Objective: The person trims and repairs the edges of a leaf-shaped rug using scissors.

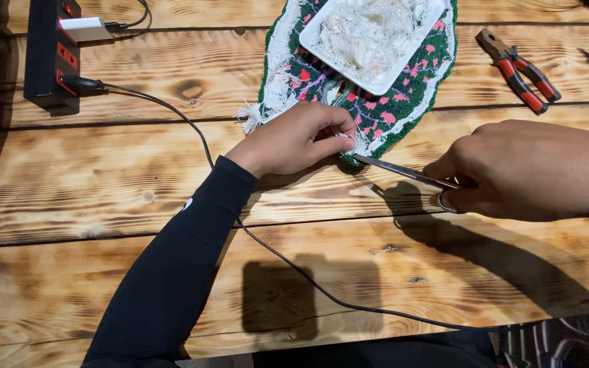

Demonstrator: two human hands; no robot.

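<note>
Hands trimmed a tufted rug's fringe on a tabletop.
The left hand (293, 140) pinched the green, pink-flowered oval rug's (383, 112) white edge; the right hand (523, 170) gripped slim metal scissors (403, 172), blades just beside those fingers (339, 136).

Left hand (294, 140) pinched; right hand (526, 170) clenched

A craft workshop: pliers (521, 70), a power strip (50, 54) and a tufted rug (403, 102) crowd a scorched-plank tabletop (103, 177).
</note>
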